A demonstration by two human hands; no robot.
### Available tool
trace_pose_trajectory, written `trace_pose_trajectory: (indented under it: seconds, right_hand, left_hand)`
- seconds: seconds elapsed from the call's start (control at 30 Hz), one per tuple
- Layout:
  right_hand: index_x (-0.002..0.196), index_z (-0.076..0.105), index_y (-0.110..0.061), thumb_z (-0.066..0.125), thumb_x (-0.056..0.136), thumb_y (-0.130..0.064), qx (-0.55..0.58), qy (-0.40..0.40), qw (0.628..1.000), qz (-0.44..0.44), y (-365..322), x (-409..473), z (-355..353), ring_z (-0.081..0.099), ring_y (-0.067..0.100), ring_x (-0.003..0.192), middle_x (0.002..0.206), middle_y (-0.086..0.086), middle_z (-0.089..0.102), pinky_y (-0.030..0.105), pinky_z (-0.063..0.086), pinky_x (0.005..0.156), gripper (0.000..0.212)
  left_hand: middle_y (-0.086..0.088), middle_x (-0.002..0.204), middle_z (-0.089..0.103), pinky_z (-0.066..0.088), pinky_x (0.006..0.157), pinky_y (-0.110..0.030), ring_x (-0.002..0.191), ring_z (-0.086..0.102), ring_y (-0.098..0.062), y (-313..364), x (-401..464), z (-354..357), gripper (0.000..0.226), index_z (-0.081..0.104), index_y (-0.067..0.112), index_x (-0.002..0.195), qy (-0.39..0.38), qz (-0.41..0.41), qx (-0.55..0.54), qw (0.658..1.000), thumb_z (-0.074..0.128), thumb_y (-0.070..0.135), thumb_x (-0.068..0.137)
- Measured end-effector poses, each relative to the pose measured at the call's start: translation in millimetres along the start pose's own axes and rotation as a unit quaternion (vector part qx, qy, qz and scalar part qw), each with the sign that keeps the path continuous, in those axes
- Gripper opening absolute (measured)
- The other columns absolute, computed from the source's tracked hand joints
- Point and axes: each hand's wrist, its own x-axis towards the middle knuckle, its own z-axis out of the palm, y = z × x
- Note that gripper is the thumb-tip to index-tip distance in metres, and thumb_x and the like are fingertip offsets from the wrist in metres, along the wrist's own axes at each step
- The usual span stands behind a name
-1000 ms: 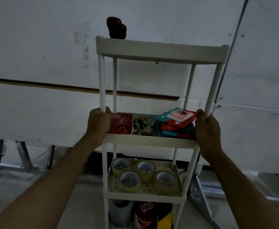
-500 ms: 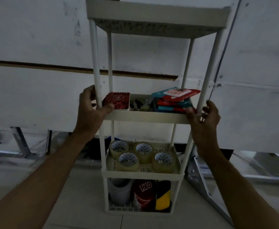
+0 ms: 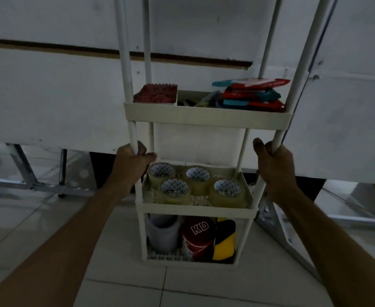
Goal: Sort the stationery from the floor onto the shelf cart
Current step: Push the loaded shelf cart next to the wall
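Note:
The white shelf cart [image 3: 206,117] stands on the tiled floor in front of me. My left hand [image 3: 130,161] grips its front left post just above the tape shelf. My right hand [image 3: 275,161] grips the front right post at the same height. One shelf up from my hands lie a red spiral notebook [image 3: 156,96], a jumble of small items [image 3: 201,100] and a stack of red and teal packets [image 3: 252,94]. Several rolls of clear tape [image 3: 196,185] sit on the shelf by my hands. A white cup [image 3: 163,233], a red can [image 3: 198,237] and a black and yellow roll [image 3: 224,239] fill the bottom shelf.
A white panelled wall [image 3: 49,96] runs right behind the cart. Metal frame legs [image 3: 24,171] stand at the left. Angled metal brackets [image 3: 273,220] lean beside the cart's right side. Pale floor tiles [image 3: 182,286] stretch toward me.
Both my hands let go of the notebook shelf's corners and slid down the front posts to just above the tape shelf. The view has tipped down; the top shelf is out of frame.

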Motion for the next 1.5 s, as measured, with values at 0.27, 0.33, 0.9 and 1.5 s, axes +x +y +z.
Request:
trace_pose_trajectory:
  seconds: [0.27, 0.33, 0.9, 1.5]
  right_hand:
    - [0.063, 0.039, -0.028, 0.067, 0.088, -0.038, 0.004, -0.029, 1.0, 0.001, 7, -8, -4, 0.043, 0.01, 0.052, 0.051, -0.011, 0.044, 0.03, 0.042, 0.05, 0.039]
    - [0.066, 0.04, -0.028, 0.067, 0.088, -0.039, 0.014, -0.017, 1.0, 0.003, 22, -19, -1, 0.044, 0.006, 0.05, 0.051, -0.013, 0.045, 0.029, 0.041, 0.05, 0.036]
    - [0.051, 0.055, -0.023, 0.068, 0.071, -0.015, 0.052, 0.001, 0.989, 0.137, 71, -40, 7, 0.048, 0.004, 0.038, 0.042, -0.011, 0.048, 0.02, 0.039, 0.04, 0.025]
    - [0.141, 0.026, -0.009, 0.09, 0.057, -0.023, 0.1, -0.031, 0.982, 0.154, 117, -107, 18, 0.061, -0.004, 0.099, 0.122, 0.001, 0.055, 0.007, 0.051, 0.065, 0.106]
  left_hand:
    - [-0.002, 0.053, 0.03, 0.03, 0.042, -0.019, 0.039, 0.031, -0.011, -10, 2, 5, 0.048, 0.033, 0.022, 0.056, 0.028, 0.029, -0.014, 0.999, 0.062, -0.009, 0.078]
    - [-0.001, 0.054, 0.035, 0.035, 0.042, -0.02, 0.042, 0.037, -0.01, -16, -3, 4, 0.043, 0.036, 0.024, 0.061, 0.044, 0.042, 0.003, 0.998, 0.064, -0.004, 0.078]
    - [0.002, 0.042, 0.036, 0.028, 0.036, -0.014, 0.029, 0.034, -0.009, -47, -17, 6, 0.046, 0.036, 0.019, 0.05, 0.027, -0.101, -0.062, 0.993, 0.06, -0.014, 0.07]
    - [0.008, 0.125, 0.043, 0.047, 0.073, -0.003, 0.106, 0.053, 0.003, -141, -89, 20, 0.082, 0.027, 0.015, 0.13, -0.015, -0.059, -0.024, 0.998, 0.081, 0.0, 0.07]
